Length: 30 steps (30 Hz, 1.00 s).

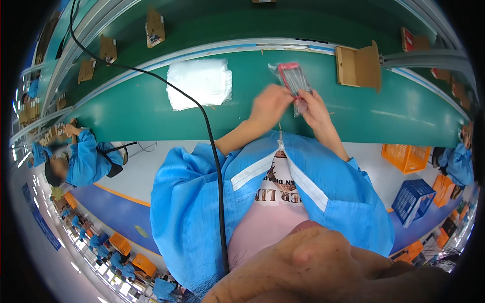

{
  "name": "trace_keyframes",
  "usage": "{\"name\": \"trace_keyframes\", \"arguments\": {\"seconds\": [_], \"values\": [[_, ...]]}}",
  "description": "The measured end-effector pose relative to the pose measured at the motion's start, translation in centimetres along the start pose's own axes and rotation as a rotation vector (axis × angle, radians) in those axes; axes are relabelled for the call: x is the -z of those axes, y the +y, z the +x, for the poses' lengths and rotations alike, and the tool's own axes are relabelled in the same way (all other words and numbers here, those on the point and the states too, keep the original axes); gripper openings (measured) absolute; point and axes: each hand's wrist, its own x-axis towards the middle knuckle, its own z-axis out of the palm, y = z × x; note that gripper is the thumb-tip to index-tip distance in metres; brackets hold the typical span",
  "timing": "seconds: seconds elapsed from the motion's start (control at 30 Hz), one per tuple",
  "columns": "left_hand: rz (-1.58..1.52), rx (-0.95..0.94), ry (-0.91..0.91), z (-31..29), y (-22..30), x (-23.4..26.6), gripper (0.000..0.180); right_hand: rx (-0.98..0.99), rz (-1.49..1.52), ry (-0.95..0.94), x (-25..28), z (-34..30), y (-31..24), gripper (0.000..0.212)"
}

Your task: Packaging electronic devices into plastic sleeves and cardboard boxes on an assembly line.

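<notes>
Above the green bench, a flat rectangular piece with a red frame (288, 66) sits inside a clear plastic bag (300, 107); its exact kind I cannot make out. My right hand (316, 109) is closed on the bag's near end, thumb and fingers pinching the film. From the other side my left hand (271, 106), slightly blurred, has its fingers pressed together at the bag's left edge, beside the red frame. To the left of my hands lies a stack of clear plastic sleeves (199, 83) on the bench.
An open cardboard box (347, 66) stands right of the bag. Beyond the rail, small cartons (155, 28) rest on a green belt. A black cable (204, 113) hangs across the view. Orange crate (405, 157) and blue crate (413, 201) stand right; a co-worker (83, 159) sits left.
</notes>
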Motion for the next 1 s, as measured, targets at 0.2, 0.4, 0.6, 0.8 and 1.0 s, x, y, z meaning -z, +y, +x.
{"name": "trace_keyframes", "arguments": {"seconds": [0.2, 0.4, 0.6, 0.8, 1.0], "values": [[-1.217, 1.141, -0.226, 0.7, -5.1, -1.8, 0.029, -0.065, -0.226, -0.168, -1.4, -1.5, -1.8, 0.056], [-1.276, 1.108, 0.023, 2.2, -6.7, -1.1, 0.018, 0.197, -0.675, 0.277, 8.7, -2.4, -3.2, 0.039], [-0.604, 0.699, 0.227, 6.8, -4.5, -2.3, 0.017, 0.983, -1.114, 0.579, 14.7, 0.6, -13.2, 0.051], [-0.02, -0.042, 0.22, 8.7, -3.1, -5.7, 0.034, 0.864, -1.333, 0.557, 6.8, 2.9, -3.6, 0.024], [0.0, 0.291, -0.053, 2.8, -5.3, -6.8, 0.021, 0.877, -1.262, 0.483, 3.7, 3.3, -0.4, 0.022]]}}
